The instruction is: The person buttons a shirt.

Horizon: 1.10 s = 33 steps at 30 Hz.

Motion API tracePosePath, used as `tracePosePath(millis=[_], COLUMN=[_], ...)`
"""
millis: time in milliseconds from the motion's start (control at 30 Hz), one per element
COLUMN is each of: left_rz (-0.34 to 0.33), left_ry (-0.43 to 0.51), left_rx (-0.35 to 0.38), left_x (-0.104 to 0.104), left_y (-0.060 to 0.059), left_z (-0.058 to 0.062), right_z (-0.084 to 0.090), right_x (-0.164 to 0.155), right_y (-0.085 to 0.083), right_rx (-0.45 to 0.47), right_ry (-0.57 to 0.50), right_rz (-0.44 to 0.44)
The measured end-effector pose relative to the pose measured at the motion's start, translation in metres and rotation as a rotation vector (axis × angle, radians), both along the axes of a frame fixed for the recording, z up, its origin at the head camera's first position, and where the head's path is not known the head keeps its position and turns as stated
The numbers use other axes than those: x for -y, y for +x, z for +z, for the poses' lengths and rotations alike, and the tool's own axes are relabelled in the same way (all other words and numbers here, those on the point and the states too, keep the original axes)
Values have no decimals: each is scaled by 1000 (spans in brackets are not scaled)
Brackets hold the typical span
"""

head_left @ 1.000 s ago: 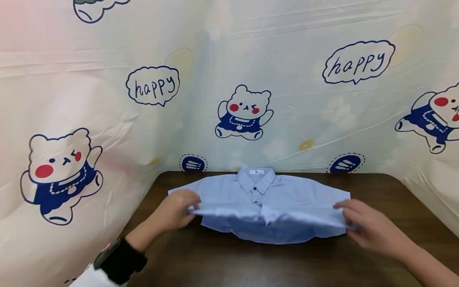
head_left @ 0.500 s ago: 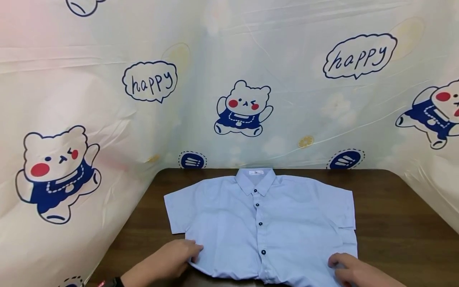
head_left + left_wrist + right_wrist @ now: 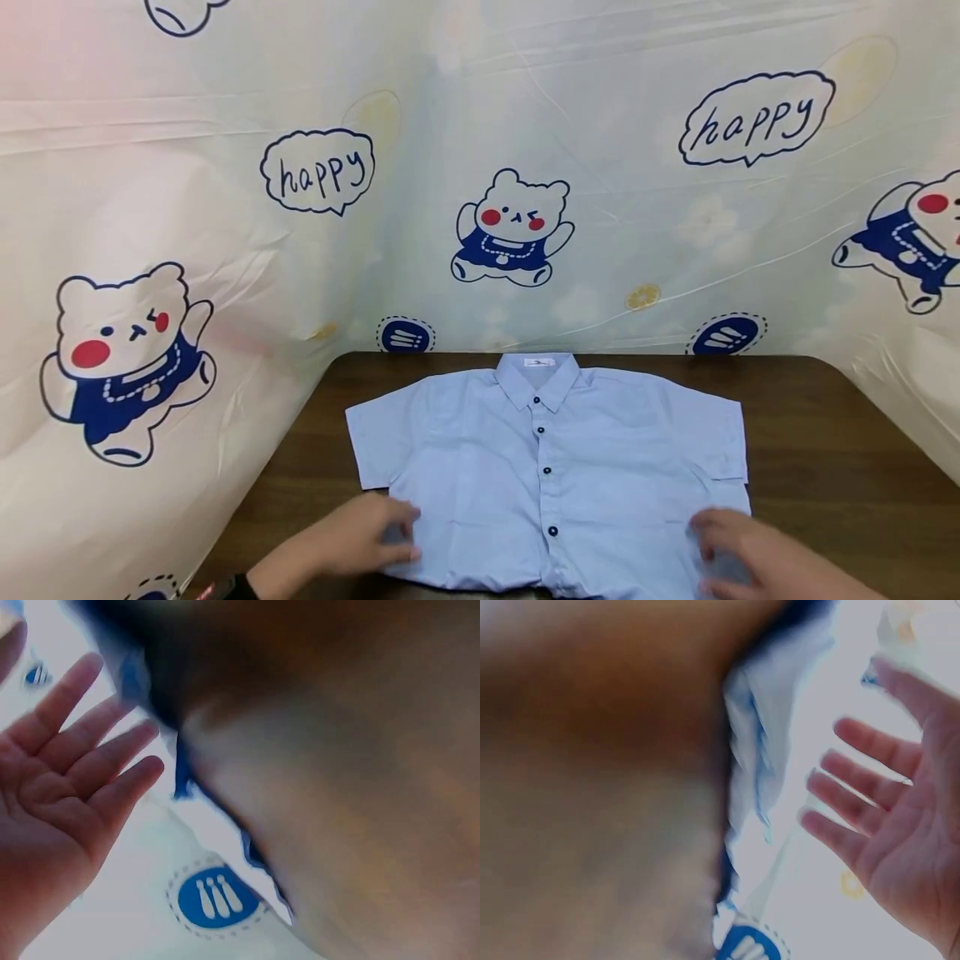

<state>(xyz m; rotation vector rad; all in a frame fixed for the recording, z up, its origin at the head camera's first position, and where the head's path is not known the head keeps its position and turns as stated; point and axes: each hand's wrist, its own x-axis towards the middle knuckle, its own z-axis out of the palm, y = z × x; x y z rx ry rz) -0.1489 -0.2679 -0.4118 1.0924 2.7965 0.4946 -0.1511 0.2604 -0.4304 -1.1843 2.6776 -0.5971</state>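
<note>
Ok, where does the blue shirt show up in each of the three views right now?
Head: the blue shirt lies flat on the table, low centre, between the left hand and right hand.
Left wrist: a blurred blue edge, upper middle, beside the open fingers.
Right wrist: a blurred pale blue fold, upper centre.
Shared landmark: the round dark blue badge on the backdrop.

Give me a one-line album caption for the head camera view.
Two hands, left hand and right hand, rest open on the hem of a light blue short-sleeved buttoned cotton shirt spread flat on a dark wooden table.
</note>
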Motion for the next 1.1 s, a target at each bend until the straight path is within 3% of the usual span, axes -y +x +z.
tracePosePath(millis=[67, 100, 167, 233, 367, 500, 667, 867, 1100], left_rz=[109, 169, 288, 342, 340, 358, 403, 402, 395], left_ry=[23, 26, 4, 3, -20, -139, -273, -264, -265], left_rx=[-9, -3, 44, 116, 256, 292, 292, 270, 264], left_x=[-2, -4, -8, -14, -28, -40, -47, -51, -51], left_y=[-15, -23, -40, -57, -83, -99, -109, -124, -125], left_z=[7, 11, 15, 14, -2, -19, -25, -18, -24], right_z=[11, 17, 18, 16, 5, -2, -3, 3, -3], right_x=[4, 6, 11, 15, 20, 24, 29, 25, 20], right_y=[-12, -18, -38, -57, -87, -101, -109, -120, -121], right_rx=[-52, -31, -88, -51, 148, 283, 289, 259, 278], right_ry=[25, 59, 69, 77, 134, 204, 224, 214, 208], right_rz=[-110, -185, -218, -236, -313, -404, -415, -423, -419])
